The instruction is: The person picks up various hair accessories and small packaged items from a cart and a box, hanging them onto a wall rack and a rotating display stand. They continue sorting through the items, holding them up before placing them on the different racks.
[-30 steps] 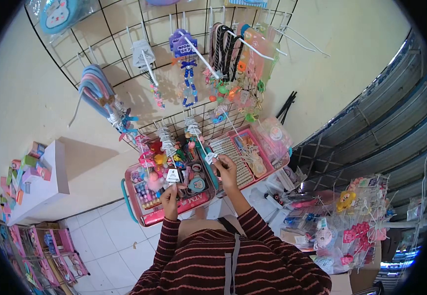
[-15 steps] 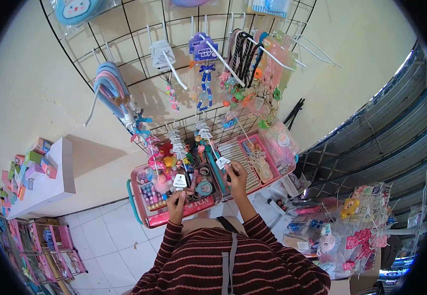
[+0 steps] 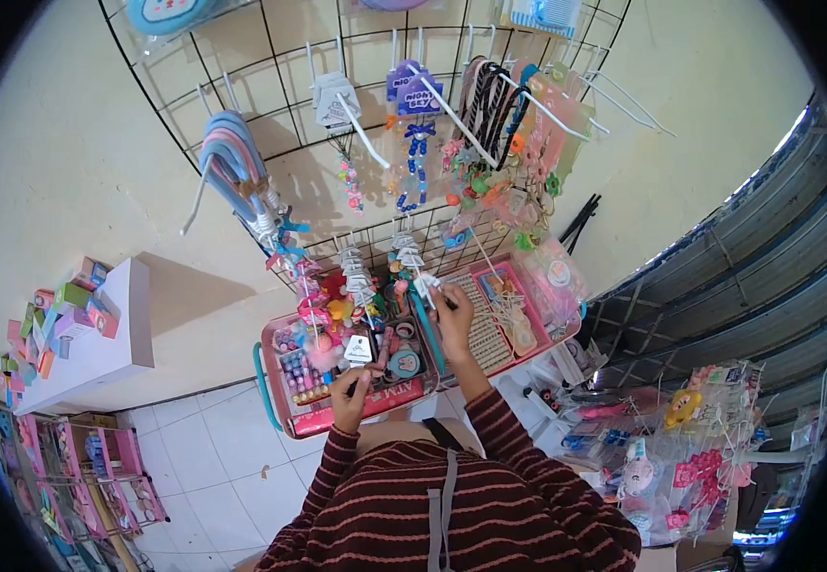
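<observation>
Left hand (image 3: 349, 386) pinches a white tag (image 3: 358, 349) mid-frame; right hand (image 3: 452, 317) grips another tag (image 3: 427, 284) near the wire hook (image 3: 411, 272). Miss it, and the tag drops into the pink tray (image 3: 356, 416).

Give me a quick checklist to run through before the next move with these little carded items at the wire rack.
1. Left hand grips its white card: ok.
2. Right hand pinches the small white tag: ok.
3. That tag's hole lined up with a hook on the wire grid: cannot tell, too small.
4. The two hands apart, not crossing: ok.
5. Pink tray sits level below the hands: ok.
6. Hanging bead strings hang above the hands, not touching them: ok.
</observation>
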The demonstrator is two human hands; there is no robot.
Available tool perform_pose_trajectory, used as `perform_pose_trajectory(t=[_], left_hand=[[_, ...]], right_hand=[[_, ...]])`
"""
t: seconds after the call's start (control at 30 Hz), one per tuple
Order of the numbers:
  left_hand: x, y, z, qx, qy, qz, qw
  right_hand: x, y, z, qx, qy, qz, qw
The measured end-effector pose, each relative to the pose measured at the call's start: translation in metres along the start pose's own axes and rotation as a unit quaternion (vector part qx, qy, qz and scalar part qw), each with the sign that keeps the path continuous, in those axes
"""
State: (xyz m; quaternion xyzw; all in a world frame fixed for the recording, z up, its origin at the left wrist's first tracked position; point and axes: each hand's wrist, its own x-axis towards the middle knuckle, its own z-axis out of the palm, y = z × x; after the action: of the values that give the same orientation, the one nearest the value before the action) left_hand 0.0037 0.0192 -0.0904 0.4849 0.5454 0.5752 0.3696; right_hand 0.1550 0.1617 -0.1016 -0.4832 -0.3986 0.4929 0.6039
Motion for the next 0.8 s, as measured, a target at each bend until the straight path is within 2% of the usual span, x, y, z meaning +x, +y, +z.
perform_pose_trajectory(t=[0.03, 0.1, 0.13, 0.2, 0.23, 0.27, 0.3, 0.33, 0.4, 0.47, 0.5, 0.57, 0.6, 0.67, 0.7, 0.8], left_hand=[[0.0, 0.002, 0.0, 0.003, -0.006, -0.001, 1.0], [-0.001, 0.005, 0.003, -0.011, -0.017, 0.001, 1.0], [-0.001, 0.006, 0.006, -0.027, -0.03, 0.001, 0.999], [-0.002, 0.007, 0.009, -0.031, -0.034, 0.01, 0.999], [-0.002, 0.003, 0.01, -0.034, -0.05, 0.021, 0.998], [0.0, 0.006, 0.012, -0.037, -0.065, 0.033, 0.997], [-0.002, 0.013, 0.013, -0.051, -0.079, -0.026, 0.995], [-0.001, 0.012, 0.015, -0.053, -0.079, -0.026, 0.995], [0.0, 0.01, 0.019, -0.079, -0.098, -0.017, 0.992], [0.003, 0.004, 0.022, -0.052, -0.113, -0.024, 0.992], [0.003, 0.001, 0.025, -0.022, -0.129, -0.03, 0.991], [0.005, -0.005, 0.031, -0.008, -0.148, 0.0, 0.989], [0.007, -0.006, 0.035, 0.007, -0.161, 0.033, 0.986], [0.009, -0.002, 0.039, 0.012, -0.192, 0.018, 0.981], [0.01, -0.003, 0.042, -0.001, -0.212, 0.032, 0.977], [0.013, 0.002, 0.046, -0.011, -0.245, 0.058, 0.968]], right_hand=[[0.013, 0.011, 0.007, 0.001, -0.002, 0.001, 1.0], [0.039, 0.039, 0.02, -0.033, 0.013, -0.123, 0.992], [0.046, 0.04, 0.025, -0.032, 0.011, -0.122, 0.992], [0.053, 0.043, 0.029, -0.056, -0.061, -0.081, 0.993], [0.054, 0.054, 0.024, -0.116, -0.065, -0.086, 0.987], [0.044, 0.047, 0.022, -0.116, -0.065, -0.086, 0.987], [0.03, 0.039, 0.018, -0.128, -0.016, -0.129, 0.983], [0.014, 0.03, 0.015, -0.14, 0.033, -0.173, 0.974], [-0.023, 0.031, 0.003, 0.06, 0.002, -0.01, 0.998], [-0.055, 0.0, -0.008, 0.037, -0.173, 0.041, 0.983], [-0.066, -0.006, -0.011, 0.035, -0.167, 0.043, 0.984], [-0.082, -0.013, -0.011, 0.02, -0.258, 0.124, 0.958], [-0.083, -0.016, -0.011, 0.021, -0.249, 0.122, 0.961], [-0.08, -0.025, -0.008, 0.069, -0.197, 0.128, 0.97], [-0.077, -0.033, -0.011, 0.038, -0.164, 0.118, 0.979], [-0.061, -0.013, -0.021, 0.01, -0.166, 0.059, 0.984]])
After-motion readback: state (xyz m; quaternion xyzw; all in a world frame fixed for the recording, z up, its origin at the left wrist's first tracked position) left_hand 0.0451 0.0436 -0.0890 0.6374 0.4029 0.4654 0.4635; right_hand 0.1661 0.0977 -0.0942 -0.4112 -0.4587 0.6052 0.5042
